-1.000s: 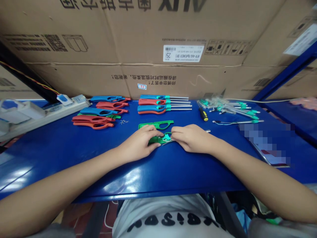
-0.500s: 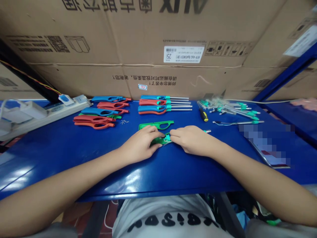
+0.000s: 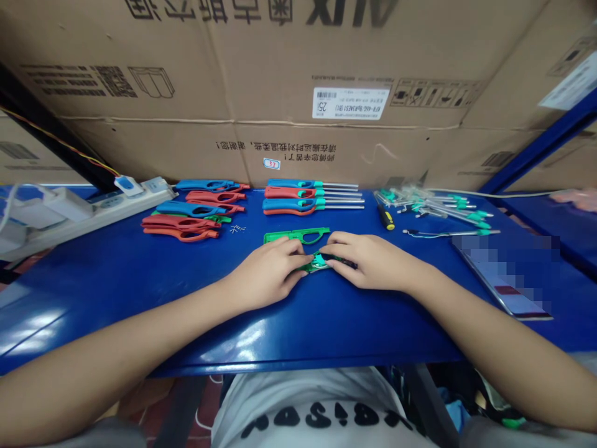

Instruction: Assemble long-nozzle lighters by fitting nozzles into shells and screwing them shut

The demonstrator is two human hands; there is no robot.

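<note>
My left hand (image 3: 275, 274) is closed around the handle end of a green lighter shell half (image 3: 305, 267), which lies open side up on the blue table. In the shell sit a teal part (image 3: 319, 260) and thin white wire. My right hand (image 3: 373, 258) comes from the other side, thumb and fingertips pressed around the shell's front end by the teal part. A dark gap shows between its fingers, and the lighter's tube is hidden under this hand. Just behind my hands lies a second green shell half (image 3: 298, 236).
Red and blue lighter shells (image 3: 186, 211) lie back left, near small screws (image 3: 237, 229) and a power strip (image 3: 102, 208). Lighters with metal tubes (image 3: 312, 194) are behind. Back right lie a screwdriver (image 3: 386, 214) and tube assemblies (image 3: 438, 208); a phone (image 3: 508, 280) lies right. A carton (image 3: 280, 74) stands behind.
My right hand's fingers have spread a little and shifted, uncovering more of the front end. The tube tip that stuck out beyond this hand is now hidden. My left hand keeps its hold.
</note>
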